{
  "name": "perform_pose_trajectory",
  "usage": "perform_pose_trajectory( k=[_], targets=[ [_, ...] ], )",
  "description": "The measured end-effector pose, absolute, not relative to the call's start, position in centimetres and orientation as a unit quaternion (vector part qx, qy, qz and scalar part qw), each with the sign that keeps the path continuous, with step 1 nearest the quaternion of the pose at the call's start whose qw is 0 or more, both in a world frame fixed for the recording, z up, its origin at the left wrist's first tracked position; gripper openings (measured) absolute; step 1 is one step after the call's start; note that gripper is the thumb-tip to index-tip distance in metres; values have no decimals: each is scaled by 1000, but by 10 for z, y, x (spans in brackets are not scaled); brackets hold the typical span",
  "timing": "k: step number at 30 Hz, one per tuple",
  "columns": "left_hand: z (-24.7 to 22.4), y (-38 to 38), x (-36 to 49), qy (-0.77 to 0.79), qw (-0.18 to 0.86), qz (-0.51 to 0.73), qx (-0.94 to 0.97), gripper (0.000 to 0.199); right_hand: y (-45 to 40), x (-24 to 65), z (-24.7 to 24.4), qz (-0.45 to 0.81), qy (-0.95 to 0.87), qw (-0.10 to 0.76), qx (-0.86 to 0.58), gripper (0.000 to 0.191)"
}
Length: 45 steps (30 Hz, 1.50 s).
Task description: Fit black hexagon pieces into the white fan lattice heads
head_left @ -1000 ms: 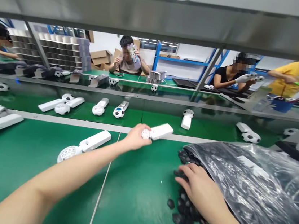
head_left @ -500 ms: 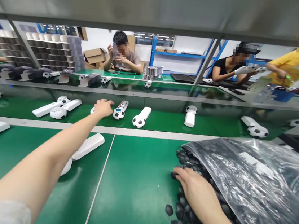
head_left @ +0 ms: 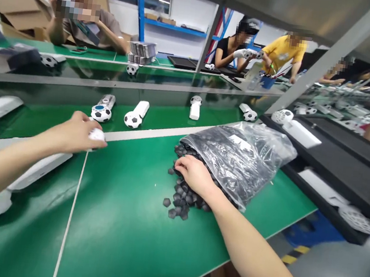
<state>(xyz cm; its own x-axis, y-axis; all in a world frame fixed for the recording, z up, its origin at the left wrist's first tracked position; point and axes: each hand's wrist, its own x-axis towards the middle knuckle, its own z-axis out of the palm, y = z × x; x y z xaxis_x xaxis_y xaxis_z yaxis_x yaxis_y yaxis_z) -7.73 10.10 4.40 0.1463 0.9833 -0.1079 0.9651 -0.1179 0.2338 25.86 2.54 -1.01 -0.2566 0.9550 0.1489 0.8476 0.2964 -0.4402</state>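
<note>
My left hand (head_left: pixel 72 133) is closed around a white football-shaped housing (head_left: pixel 97 134), held above the near edge of the green belt; part of it is hidden by my fingers. Below my left forearm lies a white handled housing (head_left: pixel 44 170) on the green table. My right hand (head_left: pixel 194 174) has its fingers pinched together at a pile of black pentagon pieces (head_left: pixel 182 197), seemingly on one of them. These pieces spill from the mouth of a clear plastic bag (head_left: pixel 236 156).
Football-headed devices (head_left: pixel 134 118) lie along the green belt (head_left: pixel 164 113) beyond the table. At the right stand black trays (head_left: pixel 349 145) with white housings (head_left: pixel 303 133). A slanted metal post (head_left: pixel 330 57) rises there. Several co-workers sit or stand across the line.
My left hand has come back from the belt towards the table with a white football-shaped housing in it. My right hand stays at the black pieces. The view has turned right.
</note>
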Motion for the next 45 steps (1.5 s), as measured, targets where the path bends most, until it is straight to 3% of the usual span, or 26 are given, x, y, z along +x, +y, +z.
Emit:
perform_pose_trajectory(
  k=[5, 11, 16, 19, 25, 30, 35, 41, 45],
  targets=[
    [27, 48, -42, 489, 159, -28, 857, 71, 20, 254, -9, 118, -822, 171, -531, 11],
    [39, 33, -4, 369, 79, 3, 926, 41, 11, 238, -9, -25, -879, 43, -475, 17],
    [27, 19, 25, 415, 52, 28, 908, 55, 9, 232, -5, -65, -872, -8, -484, 15],
    [17, 8, 31, 496, 53, 47, 865, 52, 12, 238, -5, -25, -865, 33, -501, 20],
    [11, 0, 28, 523, 83, 77, 845, 55, 2, 236, 4, 119, -856, 270, -424, 22],
    [9, 3, 25, 516, 138, 80, 842, 73, -14, 214, 11, 121, -894, 259, -344, 13],
    [10, 4, 25, 508, 153, 78, 844, 70, -18, 205, 3, 203, -836, 326, -393, 7],
    [14, 6, 26, 513, 199, 103, 829, 58, -18, 206, -1, 282, -755, 376, -458, 16],
    [16, 8, 27, 521, 223, 94, 819, 52, -18, 205, -5, 301, -729, 374, -489, 34]
  ],
)
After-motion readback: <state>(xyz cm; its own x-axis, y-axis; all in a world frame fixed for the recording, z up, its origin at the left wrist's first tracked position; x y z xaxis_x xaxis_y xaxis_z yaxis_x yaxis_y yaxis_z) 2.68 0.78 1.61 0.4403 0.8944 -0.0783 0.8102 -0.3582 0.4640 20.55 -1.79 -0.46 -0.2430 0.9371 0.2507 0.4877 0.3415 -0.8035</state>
